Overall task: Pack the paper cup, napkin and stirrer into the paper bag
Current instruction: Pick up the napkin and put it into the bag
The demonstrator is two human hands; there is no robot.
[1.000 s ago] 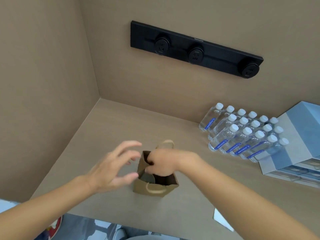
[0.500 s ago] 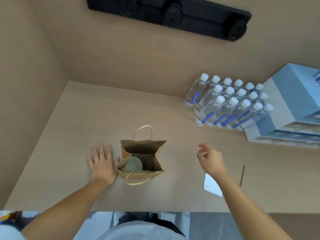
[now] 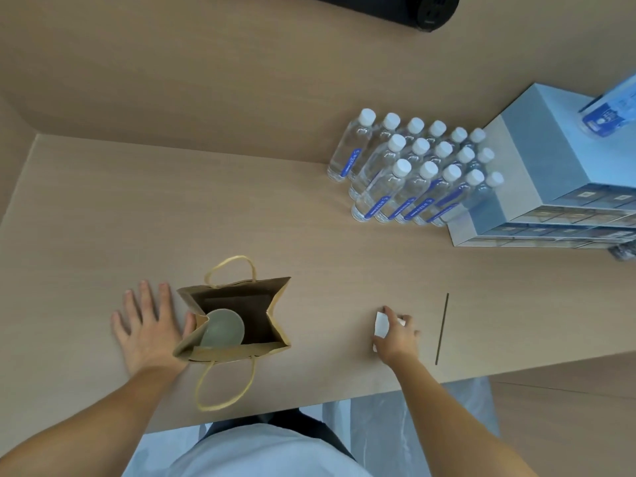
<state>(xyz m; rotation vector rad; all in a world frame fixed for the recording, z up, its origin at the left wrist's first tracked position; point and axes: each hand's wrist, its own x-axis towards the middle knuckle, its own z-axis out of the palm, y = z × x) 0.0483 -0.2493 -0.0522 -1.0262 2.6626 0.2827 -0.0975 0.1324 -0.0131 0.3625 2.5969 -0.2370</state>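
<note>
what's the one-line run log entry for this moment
white paper cup: inside brown paper bag | left hand: flat beside bag | right hand: on white napkin | thin dark stirrer: on table

Left hand (image 3: 148, 330) flat, fingers (image 3: 146, 297) spread; right hand (image 3: 395, 337) curled, palm down

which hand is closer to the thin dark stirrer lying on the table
The right hand. It rests on the white napkin, just left of the thin dark stirrer. The left hand lies flat beyond the brown paper bag, much farther away.
</note>
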